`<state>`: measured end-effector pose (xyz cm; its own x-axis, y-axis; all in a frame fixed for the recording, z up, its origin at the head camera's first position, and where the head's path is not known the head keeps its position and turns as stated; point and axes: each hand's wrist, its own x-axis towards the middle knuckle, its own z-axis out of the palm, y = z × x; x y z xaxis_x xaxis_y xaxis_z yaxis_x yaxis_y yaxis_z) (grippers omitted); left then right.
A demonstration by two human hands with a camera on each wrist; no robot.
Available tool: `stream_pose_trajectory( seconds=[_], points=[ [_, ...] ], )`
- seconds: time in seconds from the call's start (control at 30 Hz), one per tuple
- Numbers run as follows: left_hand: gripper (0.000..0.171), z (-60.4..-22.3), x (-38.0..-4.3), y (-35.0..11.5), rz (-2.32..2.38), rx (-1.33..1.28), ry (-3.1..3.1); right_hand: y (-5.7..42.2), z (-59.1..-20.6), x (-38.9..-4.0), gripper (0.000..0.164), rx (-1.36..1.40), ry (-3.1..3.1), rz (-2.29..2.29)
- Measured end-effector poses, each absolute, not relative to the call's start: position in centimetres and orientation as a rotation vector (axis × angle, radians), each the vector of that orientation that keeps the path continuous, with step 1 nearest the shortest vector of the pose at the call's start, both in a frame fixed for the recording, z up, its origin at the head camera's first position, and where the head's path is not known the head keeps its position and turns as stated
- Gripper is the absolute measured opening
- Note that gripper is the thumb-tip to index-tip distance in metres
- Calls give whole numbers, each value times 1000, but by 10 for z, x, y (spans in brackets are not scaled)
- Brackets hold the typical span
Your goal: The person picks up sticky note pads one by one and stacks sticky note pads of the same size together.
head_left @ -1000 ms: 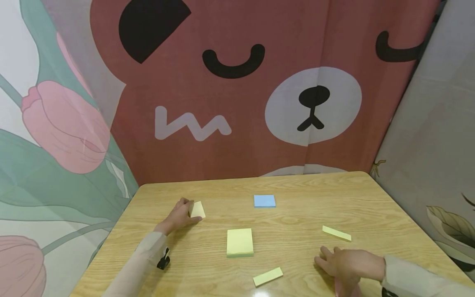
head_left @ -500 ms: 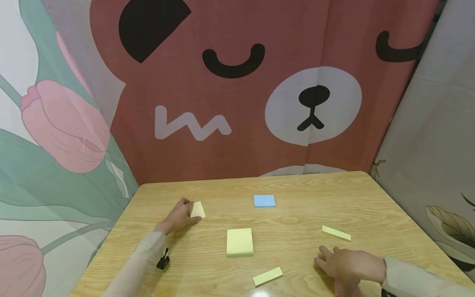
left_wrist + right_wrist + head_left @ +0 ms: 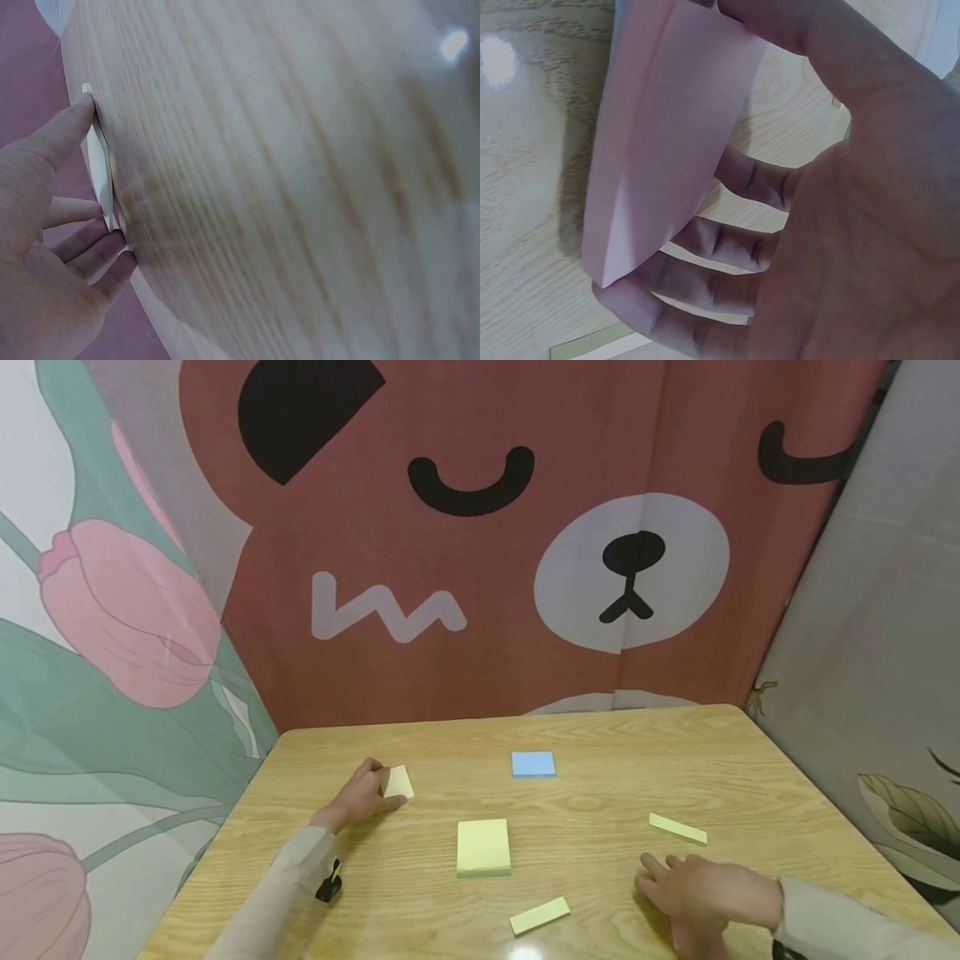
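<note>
My left hand (image 3: 358,797) holds a small pale yellow sticky note pad (image 3: 398,782) at the table's far left. In the left wrist view, thumb and fingertips grip opposite edges of that thin pad (image 3: 99,169), which lies at or just above the wood. At the near right, my right hand (image 3: 701,893) grips a pink sticky note pad (image 3: 667,135) between thumb and fingers. Seen from the right wrist, the pink pad is tilted and bowed; the head view shows little of it beneath the hand.
A larger square yellow sticky pad (image 3: 483,847) lies mid-table, with a blue pad (image 3: 533,764) behind it. One narrow yellow strip pad (image 3: 540,916) is near the front, another (image 3: 678,828) beyond my right hand. Printed curtains (image 3: 450,685) border the wooden table (image 3: 600,810).
</note>
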<state>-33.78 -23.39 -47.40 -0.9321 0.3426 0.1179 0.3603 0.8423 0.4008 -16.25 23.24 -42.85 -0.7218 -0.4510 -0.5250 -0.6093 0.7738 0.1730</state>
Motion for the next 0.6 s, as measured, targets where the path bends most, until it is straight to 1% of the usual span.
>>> stream_pose_trajectory(
  seconds=[0.17, 0.43, 0.6],
  points=[
    [52, -473, -338, -234, -647, -569, -2977, 234, -426, -162, 70, -795, 2509, 451],
    [49, -475, -339, -234, -647, -583, -2972, 234, -423, -160, 86, -765, 2516, 361],
    [50, -475, -338, -234, -640, -577, -2973, 233, -421, -158, 85, -780, 2555, 346]
  ],
)
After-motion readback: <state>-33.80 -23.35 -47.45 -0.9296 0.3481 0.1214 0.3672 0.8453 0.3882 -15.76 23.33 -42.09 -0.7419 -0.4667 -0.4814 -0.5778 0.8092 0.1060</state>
